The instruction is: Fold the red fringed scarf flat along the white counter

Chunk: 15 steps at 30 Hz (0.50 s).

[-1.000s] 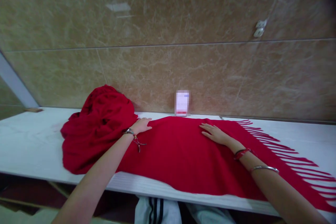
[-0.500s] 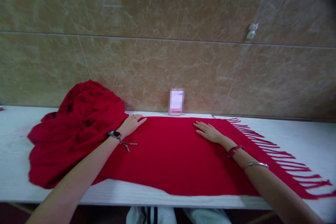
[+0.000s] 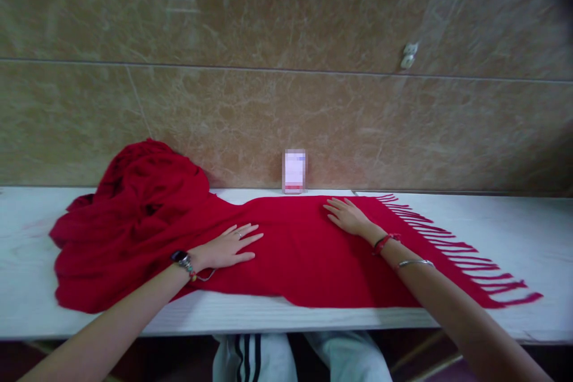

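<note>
A red fringed scarf lies spread flat across the white table. Its left part is bunched into a heap against the wall, and its fringe trails to the right. My left hand rests flat on the scarf near the table's front edge, fingers apart, beside the heap. My right hand lies flat on the scarf near its far edge, fingers spread. Neither hand holds anything.
A small white card stands against the brown marble wall just behind the scarf. A small white fitting is fixed on the wall at the upper right. My legs in white trousers with dark stripes show below the table edge.
My left hand has slid from the scarf's far edge toward me, to the near part of the cloth. My right hand stayed on the far part. The view shifted slightly.
</note>
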Motion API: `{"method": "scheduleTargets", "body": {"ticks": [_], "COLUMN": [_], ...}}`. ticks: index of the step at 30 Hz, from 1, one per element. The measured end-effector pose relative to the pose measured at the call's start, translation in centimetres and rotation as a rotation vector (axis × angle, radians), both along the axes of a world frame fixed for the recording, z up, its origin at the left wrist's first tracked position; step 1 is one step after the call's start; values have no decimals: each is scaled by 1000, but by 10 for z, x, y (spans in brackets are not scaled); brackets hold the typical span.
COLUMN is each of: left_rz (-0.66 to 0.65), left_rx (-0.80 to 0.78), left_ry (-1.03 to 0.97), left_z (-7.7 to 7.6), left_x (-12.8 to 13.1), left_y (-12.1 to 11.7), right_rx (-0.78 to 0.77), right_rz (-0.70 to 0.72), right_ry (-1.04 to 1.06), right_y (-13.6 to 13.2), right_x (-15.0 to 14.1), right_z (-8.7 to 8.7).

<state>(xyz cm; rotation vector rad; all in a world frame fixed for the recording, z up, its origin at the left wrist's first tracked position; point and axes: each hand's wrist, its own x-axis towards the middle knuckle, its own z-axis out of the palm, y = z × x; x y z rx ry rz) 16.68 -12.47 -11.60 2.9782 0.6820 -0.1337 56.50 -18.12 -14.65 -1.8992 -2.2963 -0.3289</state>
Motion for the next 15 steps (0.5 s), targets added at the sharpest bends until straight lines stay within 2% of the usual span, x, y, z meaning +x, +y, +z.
{"method": "scheduleTargets", "body": {"ticks": [2, 5, 9, 12, 15], "left_rz": [-8, -22, -32, -21, -20], "left_rx": [5, 12, 15, 7, 5], "left_ry": [-23, -68, -101, -99, -88], "left_z": [-1, -1, -1, -1, 3], "left_x": [3, 5, 5, 6, 7], "left_y": [5, 8, 10, 11, 11], "right_rx": [65, 102, -77, -170, -183], "right_rz": [31, 132, 539, 708, 773], "right_ry": [-17, 120, 337, 342, 331], "right_y": [-3, -11, -22, -27, -30], "right_x": [-16, -57, -125, -154, -160], "right_z": [10, 28, 46, 45, 38]}}
